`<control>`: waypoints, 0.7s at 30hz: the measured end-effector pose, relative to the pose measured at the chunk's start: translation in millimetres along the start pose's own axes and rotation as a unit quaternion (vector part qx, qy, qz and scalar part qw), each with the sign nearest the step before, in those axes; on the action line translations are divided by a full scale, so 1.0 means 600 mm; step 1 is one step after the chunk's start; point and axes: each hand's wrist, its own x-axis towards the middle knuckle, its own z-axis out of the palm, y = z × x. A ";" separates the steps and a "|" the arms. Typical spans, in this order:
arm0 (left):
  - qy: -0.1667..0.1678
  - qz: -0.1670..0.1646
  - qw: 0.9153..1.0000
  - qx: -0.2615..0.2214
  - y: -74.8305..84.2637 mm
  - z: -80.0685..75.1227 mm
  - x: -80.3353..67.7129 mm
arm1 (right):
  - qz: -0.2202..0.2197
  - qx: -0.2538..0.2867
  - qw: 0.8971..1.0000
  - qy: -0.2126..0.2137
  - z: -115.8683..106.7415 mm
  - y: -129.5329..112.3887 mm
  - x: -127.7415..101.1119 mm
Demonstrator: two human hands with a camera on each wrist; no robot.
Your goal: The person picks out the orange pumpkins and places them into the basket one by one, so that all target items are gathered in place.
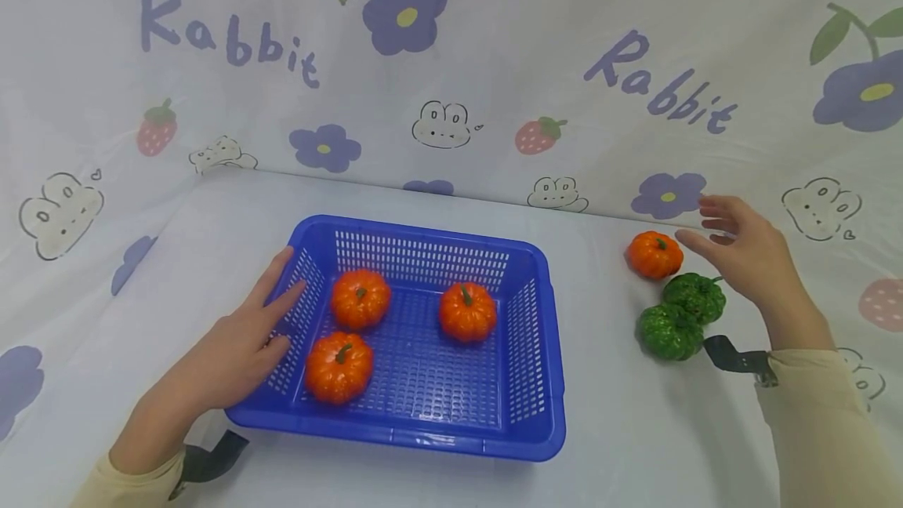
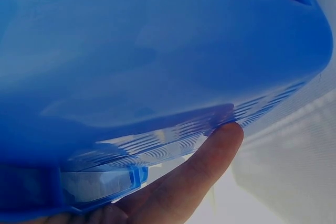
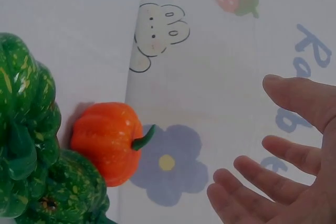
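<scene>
Right hand (image 1: pixel 748 253) hovers with fingers spread and relaxed, grasping nothing, just beside the small orange plastic pumpkin (image 1: pixel 654 254) on the white cloth-covered table (image 1: pixel 621 414). Two green plastic pumpkins (image 1: pixel 681 316) lie touching each other below its palm. Left hand (image 1: pixel 243 339) rests flat, fingers straight, against the near wall of the blue perforated plastic basket (image 1: pixel 539 414), which contains three orange pumpkins (image 1: pixel 360 298).

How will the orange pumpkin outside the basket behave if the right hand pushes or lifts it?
The loose orange pumpkin looks squat and ribbed, so it would probably slide or rock, not roll far. Its glossy skin suggests hollow plastic, likely light and a bit slippery. It sits close to a green pumpkin, so a push from the open right hand may nudge that too.
</scene>
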 end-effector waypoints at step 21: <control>-0.002 -0.005 1.000 -0.001 0.003 -0.001 0.000 | 0.028 -0.018 0.998 -0.058 0.017 0.026 0.028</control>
